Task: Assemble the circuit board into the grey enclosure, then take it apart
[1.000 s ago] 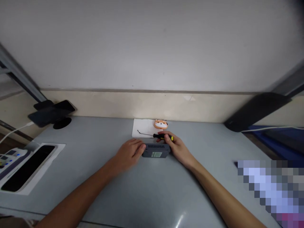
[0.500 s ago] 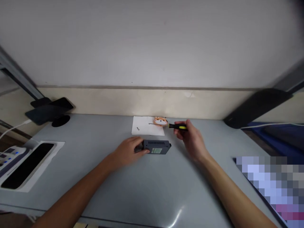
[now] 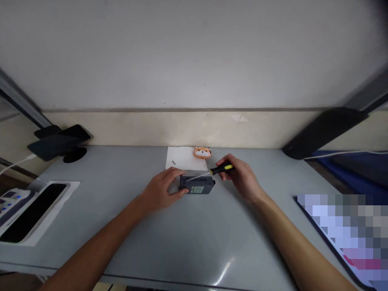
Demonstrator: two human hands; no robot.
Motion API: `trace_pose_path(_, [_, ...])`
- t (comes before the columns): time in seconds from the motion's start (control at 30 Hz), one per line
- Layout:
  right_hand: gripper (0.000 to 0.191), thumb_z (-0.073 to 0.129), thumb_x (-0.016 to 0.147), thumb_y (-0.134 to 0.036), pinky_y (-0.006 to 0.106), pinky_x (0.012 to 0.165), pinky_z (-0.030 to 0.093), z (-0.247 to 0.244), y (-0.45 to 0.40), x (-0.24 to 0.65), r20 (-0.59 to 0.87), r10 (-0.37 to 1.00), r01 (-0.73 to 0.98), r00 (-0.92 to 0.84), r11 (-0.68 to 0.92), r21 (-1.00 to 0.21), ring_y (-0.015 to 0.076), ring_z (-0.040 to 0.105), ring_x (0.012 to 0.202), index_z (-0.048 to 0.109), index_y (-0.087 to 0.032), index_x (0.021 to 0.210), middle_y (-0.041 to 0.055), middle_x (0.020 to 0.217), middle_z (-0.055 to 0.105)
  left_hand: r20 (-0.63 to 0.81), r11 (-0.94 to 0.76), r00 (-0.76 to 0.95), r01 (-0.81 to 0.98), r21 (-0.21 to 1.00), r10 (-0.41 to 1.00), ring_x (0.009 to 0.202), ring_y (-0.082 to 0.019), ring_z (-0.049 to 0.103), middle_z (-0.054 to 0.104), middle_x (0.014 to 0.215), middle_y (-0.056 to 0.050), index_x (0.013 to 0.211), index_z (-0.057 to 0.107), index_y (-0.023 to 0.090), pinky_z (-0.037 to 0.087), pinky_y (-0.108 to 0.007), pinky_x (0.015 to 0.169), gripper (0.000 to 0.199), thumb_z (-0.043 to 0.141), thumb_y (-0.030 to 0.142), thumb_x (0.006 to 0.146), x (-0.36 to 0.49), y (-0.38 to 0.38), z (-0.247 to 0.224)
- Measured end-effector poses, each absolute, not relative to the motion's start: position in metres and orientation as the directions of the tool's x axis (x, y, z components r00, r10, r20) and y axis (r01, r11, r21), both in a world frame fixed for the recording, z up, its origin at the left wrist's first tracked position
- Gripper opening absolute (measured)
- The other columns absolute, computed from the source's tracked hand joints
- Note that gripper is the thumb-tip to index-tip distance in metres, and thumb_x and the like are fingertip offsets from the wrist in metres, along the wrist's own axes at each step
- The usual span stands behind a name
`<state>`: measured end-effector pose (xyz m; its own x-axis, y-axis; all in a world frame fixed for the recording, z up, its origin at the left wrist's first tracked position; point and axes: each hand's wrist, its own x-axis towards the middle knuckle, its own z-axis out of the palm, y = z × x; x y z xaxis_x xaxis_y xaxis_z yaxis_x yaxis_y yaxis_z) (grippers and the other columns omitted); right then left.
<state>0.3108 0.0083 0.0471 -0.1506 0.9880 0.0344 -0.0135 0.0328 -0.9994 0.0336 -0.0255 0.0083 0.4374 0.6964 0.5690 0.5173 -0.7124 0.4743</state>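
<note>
A dark box with a row of slots and a pale label is at the middle of the grey table. My left hand grips its left end between thumb and fingers. In my right hand is a black and yellow screwdriver, its thin shaft slanting down to the left across the box's upper face. The tip is near the left end of the slots; whether it touches is too small to tell. Behind the box, several tiny dark pieces lie on white paper.
An orange animal-faced object rests on the paper's right edge. At the left are a phone, a power strip and a device on a stand. A dark, long object leans at the back right, and a blurred screen is nearer.
The screwdriver has come down and its tip has moved from above the paper to the box. The fingers of my left hand have shifted on the box's left end.
</note>
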Motion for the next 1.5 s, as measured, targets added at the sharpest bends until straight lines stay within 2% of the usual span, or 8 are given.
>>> trace_pose_path(0.23, [0.045, 0.047, 0.099, -0.056, 0.034, 0.063, 0.035, 0.048, 0.008, 0.312, 0.048, 0.985, 0.018, -0.167, 0.052, -0.999, 0.0176, 0.049, 0.059, 0.069, -0.02, 0.085, 0.0015, 0.056, 0.054, 0.673, -0.798, 0.468, 0.507, 0.327, 0.573, 0.102, -0.019, 0.067, 0.066, 0.115, -0.009, 0.126, 0.054, 0.023, 0.059, -0.035, 0.089, 0.034, 0.067, 0.027, 0.095, 0.034, -0.024, 0.011])
trace_pose_path(0.43, [0.045, 0.047, 0.1, -0.056, 0.034, 0.063, 0.034, 0.047, 0.007, 0.313, 0.045, 0.984, 0.01, -0.173, 0.048, -0.999, 0.0171, 0.049, 0.059, 0.07, -0.02, 0.086, 0.0013, 0.057, 0.054, 0.703, -0.83, 0.489, 0.487, 0.271, 0.517, 0.1, -0.018, 0.067, 0.065, 0.112, -0.008, 0.122, 0.055, 0.022, 0.06, -0.033, 0.089, 0.03, 0.067, 0.024, 0.095, 0.034, -0.022, 0.01])
trace_pose_path(0.73, [0.044, 0.049, 0.099, -0.057, 0.034, 0.063, 0.037, 0.047, 0.009, 0.313, 0.047, 0.983, 0.007, -0.175, 0.049, -0.999, 0.0172, 0.05, 0.059, 0.07, -0.02, 0.086, 0.0018, 0.057, 0.056, 0.712, -0.814, 0.477, 0.532, 0.234, 0.516, 0.077, -0.011, 0.063, 0.064, 0.108, -0.005, 0.103, 0.06, 0.022, 0.058, -0.027, 0.073, 0.007, 0.064, 0.024, 0.098, 0.035, -0.024, 0.01])
trace_pose_path(0.83, [0.044, 0.05, 0.098, -0.058, 0.033, 0.059, 0.036, 0.045, 0.011, 0.313, 0.05, 0.991, -0.043, -0.125, 0.045, -0.998, 0.0164, 0.048, 0.058, 0.07, -0.02, 0.086, 0.0018, 0.058, 0.055, 0.751, -0.829, 0.463, 0.522, 0.198, 0.471, 0.074, -0.01, 0.061, 0.065, 0.105, -0.005, 0.101, 0.061, 0.022, 0.057, -0.026, 0.071, 0.006, 0.065, 0.021, 0.096, 0.036, -0.023, 0.01])
trace_pose_path(0.93, [0.046, 0.049, 0.097, -0.062, 0.032, 0.058, 0.037, 0.042, 0.014, 0.308, 0.056, 0.998, -0.035, -0.041, 0.054, -0.998, 0.017, 0.049, 0.06, 0.069, -0.021, 0.091, 0.0032, 0.064, 0.058, 0.777, -0.845, 0.493, 0.526, 0.093, 0.392, 0.076, -0.012, 0.064, 0.066, 0.094, -0.003, 0.1, 0.06, 0.022, 0.057, -0.026, 0.072, 0.01, 0.066, 0.018, 0.094, 0.036, -0.021, 0.009])
trace_pose_path(1.07, [0.047, 0.046, 0.098, -0.063, 0.03, 0.061, 0.04, 0.033, 0.012, 0.293, 0.091, 0.993, 0.128, -0.074, 0.099, -0.987, 0.0158, 0.049, 0.065, 0.07, -0.023, 0.106, 0.0038, 0.082, 0.067, 0.784, -0.843, 0.532, 0.537, -0.019, 0.321, 0.074, -0.013, 0.066, 0.067, 0.085, 0.0, 0.1, 0.059, 0.022, 0.056, -0.027, 0.071, 0.012, 0.066, 0.016, 0.092, 0.036, -0.021, 0.007])
trace_pose_path(1.2, [0.047, 0.048, 0.098, -0.063, 0.031, 0.07, 0.045, 0.022, 0.011, 0.281, 0.093, 0.981, 0.228, -0.167, 0.131, -0.965, 0.0176, 0.056, 0.076, 0.067, -0.022, 0.113, 0.0055, 0.093, 0.072, 0.792, -0.839, 0.523, 0.543, -0.025, 0.315, 0.07, -0.012, 0.064, 0.066, 0.081, 0.001, 0.096, 0.059, 0.022, 0.055, -0.025, 0.069, 0.012, 0.066, 0.014, 0.091, 0.038, -0.026, 0.007])
trace_pose_path(1.5, [0.044, 0.049, 0.099, -0.059, 0.035, 0.078, 0.051, 0.023, 0.013, 0.281, 0.058, 0.957, 0.232, -0.285, 0.127, -0.964, 0.024, 0.066, 0.094, 0.066, -0.023, 0.119, 0.0088, 0.101, 0.075, 0.76, -0.807, 0.536, 0.59, -0.025, 0.368, 0.067, -0.013, 0.062, 0.064, 0.078, 0.001, 0.092, 0.06, 0.022, 0.052, -0.028, 0.067, 0.006, 0.06, 0.016, 0.094, 0.041, -0.03, 0.009])
